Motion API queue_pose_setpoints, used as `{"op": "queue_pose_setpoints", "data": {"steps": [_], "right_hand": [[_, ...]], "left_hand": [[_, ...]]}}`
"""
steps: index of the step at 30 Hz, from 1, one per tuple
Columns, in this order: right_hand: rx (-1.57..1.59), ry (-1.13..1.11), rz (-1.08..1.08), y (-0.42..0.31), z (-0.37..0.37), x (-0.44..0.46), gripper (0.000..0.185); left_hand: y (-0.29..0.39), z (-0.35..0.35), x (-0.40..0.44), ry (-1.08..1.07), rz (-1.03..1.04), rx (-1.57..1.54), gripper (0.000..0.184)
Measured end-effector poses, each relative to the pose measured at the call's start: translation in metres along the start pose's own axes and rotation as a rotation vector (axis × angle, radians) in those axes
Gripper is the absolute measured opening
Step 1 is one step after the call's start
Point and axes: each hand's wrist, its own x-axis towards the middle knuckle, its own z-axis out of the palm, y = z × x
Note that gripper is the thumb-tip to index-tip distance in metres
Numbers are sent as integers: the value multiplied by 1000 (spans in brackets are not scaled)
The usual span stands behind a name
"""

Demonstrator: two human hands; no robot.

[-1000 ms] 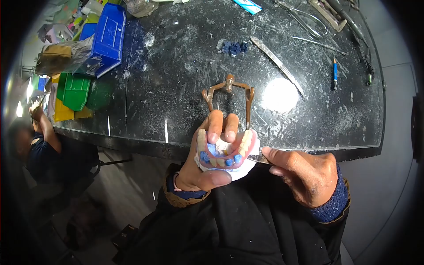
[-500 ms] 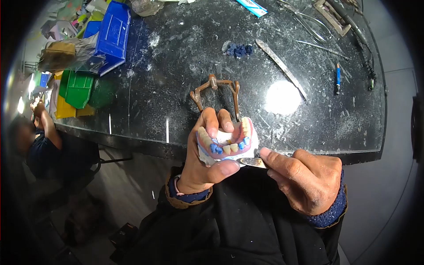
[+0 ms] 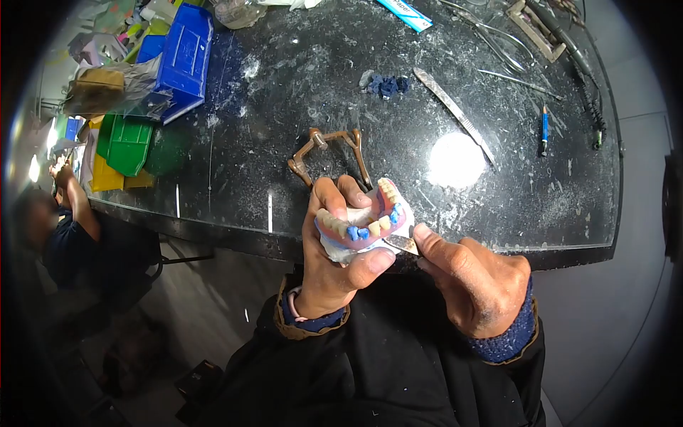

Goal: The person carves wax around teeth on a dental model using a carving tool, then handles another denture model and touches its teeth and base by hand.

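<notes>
My left hand [image 3: 329,265] is wrapped round a dental model [image 3: 343,255], a white plaster base with pink gum wax and a curved row of teeth. Some front teeth are bright blue, the others cream. A brown metal articulator frame [image 3: 302,156] extends behind the model; where they join is hidden by my fingers. In my right hand [image 3: 475,281] is a wax knife [image 3: 403,244], its broad blade pointing left. The blade lies at the model's front right edge, close to my left thumb; I cannot tell whether it touches the wax. Its handle is hidden in my fist.
On the dusty black table [image 3: 284,92] lie a scalpel-like knife [image 3: 455,114], crumpled dark blue pieces [image 3: 388,85], a blue pencil [image 3: 545,132] and pliers [image 3: 498,43]. Blue [image 3: 185,60] and green bins [image 3: 126,146] stand at left. Another person [image 3: 71,206] sits beyond the table's left edge.
The model and articulator have turned and tilted, the frame's far end swinging left. My right hand has moved left and slightly up, bringing the knife blade to the model's right side.
</notes>
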Motion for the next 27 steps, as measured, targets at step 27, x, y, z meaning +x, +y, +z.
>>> {"op": "queue_pose_setpoints", "data": {"steps": [27], "right_hand": [[56, -166, -140, 10, -33, 9, 33]], "left_hand": [[5, -8, 3, -314, -162, -418, 53]]}}
